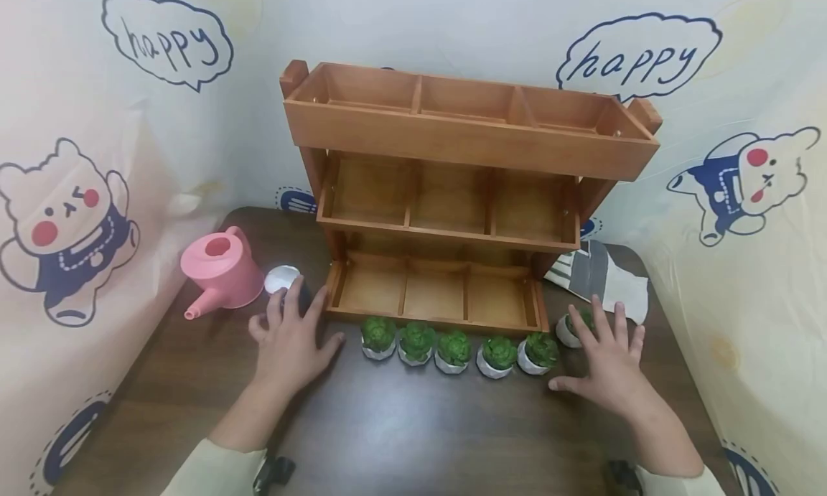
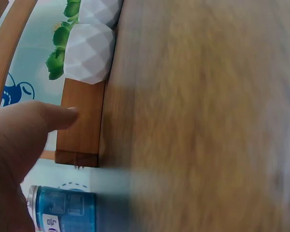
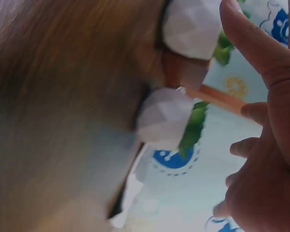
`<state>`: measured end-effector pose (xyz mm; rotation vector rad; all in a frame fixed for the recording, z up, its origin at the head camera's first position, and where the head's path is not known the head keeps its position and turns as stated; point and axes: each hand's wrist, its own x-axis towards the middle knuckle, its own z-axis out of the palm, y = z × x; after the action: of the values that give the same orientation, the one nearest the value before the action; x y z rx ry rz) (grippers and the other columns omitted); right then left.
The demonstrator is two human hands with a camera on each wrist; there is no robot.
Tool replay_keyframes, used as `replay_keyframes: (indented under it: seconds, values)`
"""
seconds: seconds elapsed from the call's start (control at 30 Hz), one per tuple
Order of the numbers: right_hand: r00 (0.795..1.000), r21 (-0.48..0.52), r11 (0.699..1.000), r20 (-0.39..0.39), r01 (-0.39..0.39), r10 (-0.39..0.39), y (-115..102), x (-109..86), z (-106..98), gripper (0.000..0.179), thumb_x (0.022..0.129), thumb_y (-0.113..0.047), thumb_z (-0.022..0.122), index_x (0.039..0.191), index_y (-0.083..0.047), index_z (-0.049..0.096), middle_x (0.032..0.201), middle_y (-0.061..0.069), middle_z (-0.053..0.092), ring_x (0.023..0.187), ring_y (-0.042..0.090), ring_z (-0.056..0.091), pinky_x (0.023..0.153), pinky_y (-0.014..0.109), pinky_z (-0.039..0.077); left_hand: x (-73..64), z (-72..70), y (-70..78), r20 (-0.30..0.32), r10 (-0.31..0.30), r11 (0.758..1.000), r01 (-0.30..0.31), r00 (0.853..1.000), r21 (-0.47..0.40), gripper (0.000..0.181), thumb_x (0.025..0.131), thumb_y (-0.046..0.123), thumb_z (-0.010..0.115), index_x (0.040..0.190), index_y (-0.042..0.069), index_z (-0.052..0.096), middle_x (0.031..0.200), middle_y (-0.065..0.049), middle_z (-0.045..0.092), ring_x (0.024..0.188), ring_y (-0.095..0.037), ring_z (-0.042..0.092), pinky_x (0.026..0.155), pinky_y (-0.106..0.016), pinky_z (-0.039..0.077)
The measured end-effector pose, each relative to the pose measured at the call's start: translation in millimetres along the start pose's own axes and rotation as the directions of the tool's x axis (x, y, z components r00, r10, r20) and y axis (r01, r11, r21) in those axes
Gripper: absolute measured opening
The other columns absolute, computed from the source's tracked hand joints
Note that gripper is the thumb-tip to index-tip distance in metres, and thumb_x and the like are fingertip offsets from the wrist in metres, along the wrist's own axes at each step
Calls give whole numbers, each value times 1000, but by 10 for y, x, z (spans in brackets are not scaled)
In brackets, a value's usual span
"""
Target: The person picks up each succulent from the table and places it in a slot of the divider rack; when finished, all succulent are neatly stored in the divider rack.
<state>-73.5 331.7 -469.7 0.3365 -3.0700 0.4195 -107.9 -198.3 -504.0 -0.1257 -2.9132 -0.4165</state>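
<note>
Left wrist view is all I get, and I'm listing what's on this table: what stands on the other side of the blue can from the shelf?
Observer: A pink watering can.
Operator: I can see only two white faceted pots with succulents. How many are there altogether?
Observer: Six show in the head view: five in a row along the front of the three-tier wooden shelf, and a sixth pot past its right end, beside the right hand.
</note>
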Motion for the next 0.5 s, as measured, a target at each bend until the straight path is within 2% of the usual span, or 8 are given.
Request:
replay_keyframes:
  seconds: [0.13,0.23,0.37,0.5]
  values:
    - [1000,78,997,-5,-5,6,132,42,30,131,64,-50,97,164,-8,26,168,31,7,151,61,-6,109,85,-1,29,20,29,-58,-7,996,2,998,-84,84,80,43,86,154,20,52,154,-23,35,133,-48,32,95,-67,29]
    - [1000,127,992,18,-11,9,194,73,47,126,67,-45,97,162,-3,27,166,35,13,147,66,7,107,85,15,53,36,30,-64,-31,988,21,998,-151,74,85,39,82,151,18,55,144,-22,45,125,-45,44,95,-64,38]
    - [999,179,984,34,-23,18,248,124,66,117,72,-36,96,161,1,29,163,37,20,143,66,20,106,81,25,84,59,18,-11,-77,972,72,997,-223,67,94,40,72,153,17,50,143,-20,49,117,-45,60,92,-67,50]
    - [1000,202,979,2,-29,29,290,178,63,104,78,-24,93,157,5,33,156,37,32,137,61,36,105,76,35,123,82,14,54,-120,956,131,991,-263,66,101,47,62,158,19,45,150,-19,52,120,-45,62,93,-68,51]
